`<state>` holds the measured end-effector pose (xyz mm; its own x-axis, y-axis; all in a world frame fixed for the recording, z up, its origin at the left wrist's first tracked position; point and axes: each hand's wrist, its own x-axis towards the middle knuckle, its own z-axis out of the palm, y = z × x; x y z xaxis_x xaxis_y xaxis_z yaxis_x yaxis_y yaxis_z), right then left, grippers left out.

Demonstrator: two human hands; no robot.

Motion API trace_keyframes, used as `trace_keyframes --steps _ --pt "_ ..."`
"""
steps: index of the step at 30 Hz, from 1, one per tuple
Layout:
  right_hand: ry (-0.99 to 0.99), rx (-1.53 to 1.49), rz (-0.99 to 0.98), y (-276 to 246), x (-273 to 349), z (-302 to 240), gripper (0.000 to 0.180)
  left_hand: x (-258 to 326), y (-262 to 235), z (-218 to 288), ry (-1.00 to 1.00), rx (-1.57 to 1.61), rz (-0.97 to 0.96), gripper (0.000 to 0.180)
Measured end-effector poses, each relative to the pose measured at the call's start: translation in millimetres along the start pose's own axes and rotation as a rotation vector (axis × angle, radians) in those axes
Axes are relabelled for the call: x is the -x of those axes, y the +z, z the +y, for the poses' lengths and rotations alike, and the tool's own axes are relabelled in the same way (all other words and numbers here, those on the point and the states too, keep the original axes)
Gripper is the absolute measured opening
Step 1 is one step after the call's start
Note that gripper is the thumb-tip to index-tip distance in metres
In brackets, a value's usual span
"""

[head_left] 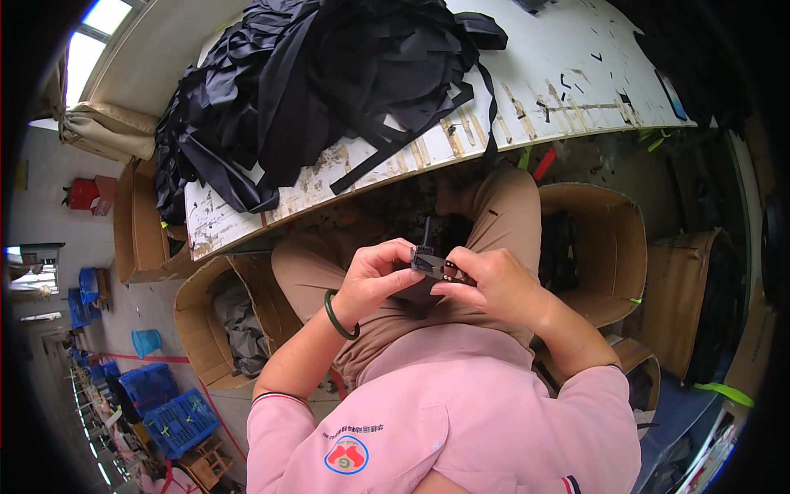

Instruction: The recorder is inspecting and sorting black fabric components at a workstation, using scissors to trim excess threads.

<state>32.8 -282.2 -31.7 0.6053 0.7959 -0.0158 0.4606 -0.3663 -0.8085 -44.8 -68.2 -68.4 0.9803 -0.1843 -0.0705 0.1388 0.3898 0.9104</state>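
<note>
My left hand and my right hand meet above my lap, both pinching a small black strap piece with a buckle. A short black strap end sticks up from it toward the table. A green bangle sits on my left wrist. My sleeves are pink. My knees in tan trousers reach under the table edge.
A worn white table ahead carries a big heap of black straps and fabric. Cardboard boxes stand at my left and right, each with dark material inside. Blue crates sit on the floor at the lower left.
</note>
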Motion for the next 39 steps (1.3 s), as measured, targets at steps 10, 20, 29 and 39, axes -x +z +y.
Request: trace_keyframes --steps 10,20,29,39 --pt "-0.037 0.124 0.027 0 1 -2 0.030 1 1 -2 -0.008 -0.018 -0.004 0.006" --pt "-0.015 0.162 0.006 3 4 3 0.029 4 3 -2 -0.065 -0.040 0.050 0.007" --pt "0.212 -0.608 0.255 4 1 16 0.024 -4 9 4 -0.101 -0.091 0.002 0.012" --pt "0.436 -0.737 0.573 -64 64 62 0.011 -62 5 50 0.345 -0.960 0.111 0.043"
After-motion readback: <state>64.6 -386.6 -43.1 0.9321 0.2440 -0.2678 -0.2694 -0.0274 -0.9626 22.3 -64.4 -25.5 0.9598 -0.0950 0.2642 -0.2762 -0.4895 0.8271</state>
